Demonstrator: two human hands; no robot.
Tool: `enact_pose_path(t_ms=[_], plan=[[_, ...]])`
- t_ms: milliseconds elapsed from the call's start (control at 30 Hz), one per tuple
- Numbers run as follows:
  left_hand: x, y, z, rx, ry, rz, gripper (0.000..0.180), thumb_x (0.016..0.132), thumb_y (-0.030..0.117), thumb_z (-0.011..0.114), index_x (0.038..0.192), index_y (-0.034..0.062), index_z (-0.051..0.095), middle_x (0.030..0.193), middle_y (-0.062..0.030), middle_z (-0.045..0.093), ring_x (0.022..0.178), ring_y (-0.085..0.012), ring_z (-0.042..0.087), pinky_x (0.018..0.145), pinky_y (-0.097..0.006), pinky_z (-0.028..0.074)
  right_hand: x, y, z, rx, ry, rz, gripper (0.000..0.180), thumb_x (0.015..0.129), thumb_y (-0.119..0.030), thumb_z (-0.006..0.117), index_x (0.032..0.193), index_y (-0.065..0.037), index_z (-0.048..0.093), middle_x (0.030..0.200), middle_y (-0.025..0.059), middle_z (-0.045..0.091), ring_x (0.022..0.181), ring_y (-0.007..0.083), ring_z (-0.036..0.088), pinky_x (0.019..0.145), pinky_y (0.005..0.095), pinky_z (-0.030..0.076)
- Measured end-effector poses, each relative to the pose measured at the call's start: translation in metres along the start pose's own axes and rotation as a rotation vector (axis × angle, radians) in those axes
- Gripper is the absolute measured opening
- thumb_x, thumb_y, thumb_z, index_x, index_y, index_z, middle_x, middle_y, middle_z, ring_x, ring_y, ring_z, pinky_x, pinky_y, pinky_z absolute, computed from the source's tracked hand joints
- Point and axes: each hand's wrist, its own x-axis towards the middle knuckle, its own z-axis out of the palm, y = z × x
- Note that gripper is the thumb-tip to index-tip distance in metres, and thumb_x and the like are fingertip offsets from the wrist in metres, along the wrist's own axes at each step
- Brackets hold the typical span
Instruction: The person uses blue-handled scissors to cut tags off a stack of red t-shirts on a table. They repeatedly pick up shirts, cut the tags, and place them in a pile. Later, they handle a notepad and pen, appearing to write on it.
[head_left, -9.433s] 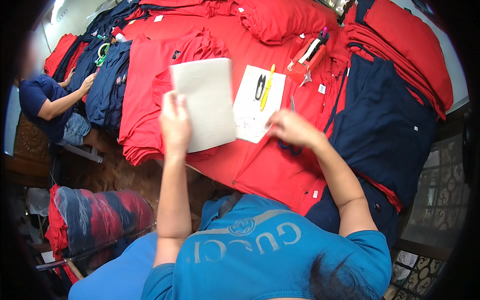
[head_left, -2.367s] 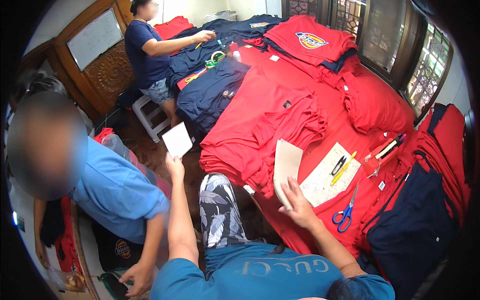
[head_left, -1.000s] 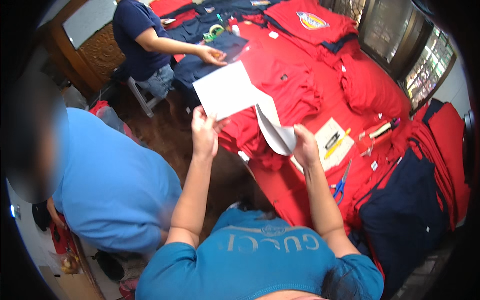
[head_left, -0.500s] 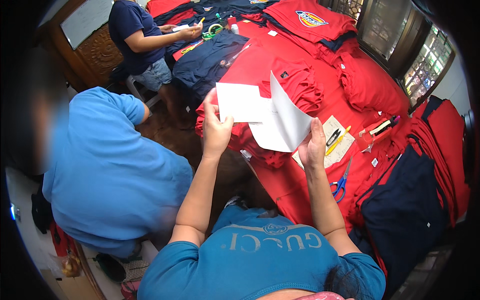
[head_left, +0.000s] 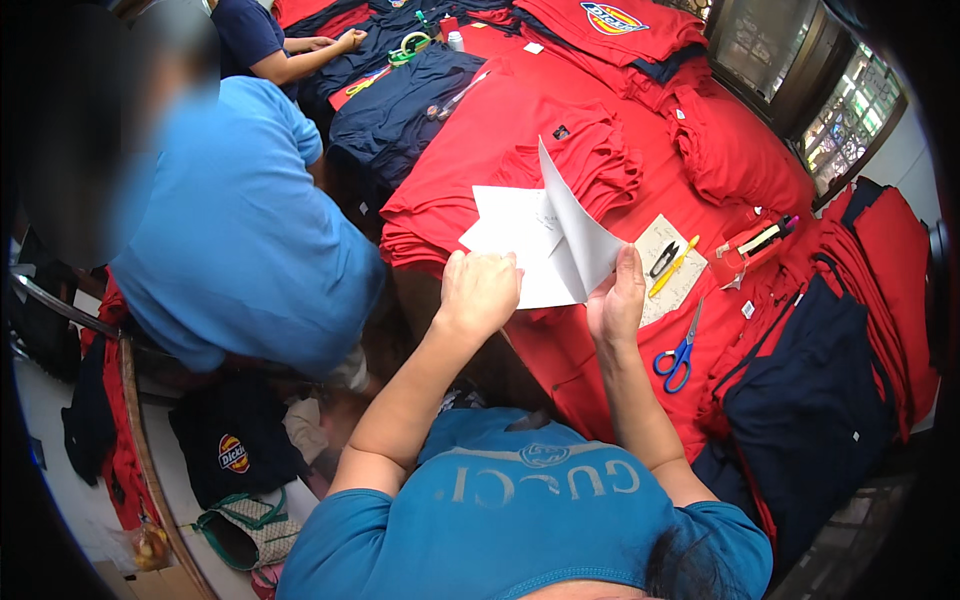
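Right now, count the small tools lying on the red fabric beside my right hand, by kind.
Blue-handled scissors: 1
Yellow pen: 1
Small black snips: 1
Total: 3
The pen and snips lie on a white sheet.

The person is wearing a bright blue short-sleeved cotton T-shirt (head_left: 520, 520) with pale grey capital letters printed across the upper back and a small round emblem above them. The sleeves are ending above the elbows, so both forearms are showing bare. The left hand (head_left: 480, 292) and the right hand (head_left: 617, 305) are wearing no gloves, rings or watch. Dark hair (head_left: 690, 570) is showing at the lower edge.
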Motion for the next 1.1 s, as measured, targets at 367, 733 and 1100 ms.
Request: enact_pose_path(t_ms=[367,733,1100], plan=[[0.054,-0.064,0.011,-0.359,0.121,-0.021,0.071,0.084,0.044,0.065,0.143,0.0118,0.04,0.13,-0.0268,0.053,0.119,-0.0396,0.053,0.1,-0.047,0.042,-0.009,0.005,0.008,-0.146,-0.054,0.021,0.031,0.103,-0.027,0.044,0.106,-0.001,0.061,0.101,0.0066,0.065,0.096,0.0138,0.06,0.09,0.0299,0.045],[0.085,-0.062,0.065,-1.533,0.528,-0.022,0.06,0.098,0.018,0.047,0.148,-0.0041,0.022,0.133,-0.0247,0.053,0.121,-0.0275,0.055,0.099,-0.033,0.043,-0.001,0.004,0.07,-0.275,-0.208,-0.313,0.026,0.101,-0.008,0.042,0.114,0.006,0.06,0.123,0.015,0.057,0.12,0.0214,0.052,0.106,0.0347,0.036],[0.133,-0.111,0.028,-1.85,0.301,-0.029,0.033,0.095,0.011,0.052,0.126,-0.0006,0.046,0.116,-0.0128,0.06,0.105,-0.0208,0.061,0.089,-0.035,0.05,0.072,0.074,0.088,-0.618,-0.354,-0.074,0.031,0.101,-0.023,0.05,0.112,0.002,0.063,0.113,0.0094,0.064,0.111,0.0176,0.055,0.097,0.0321,0.043]])
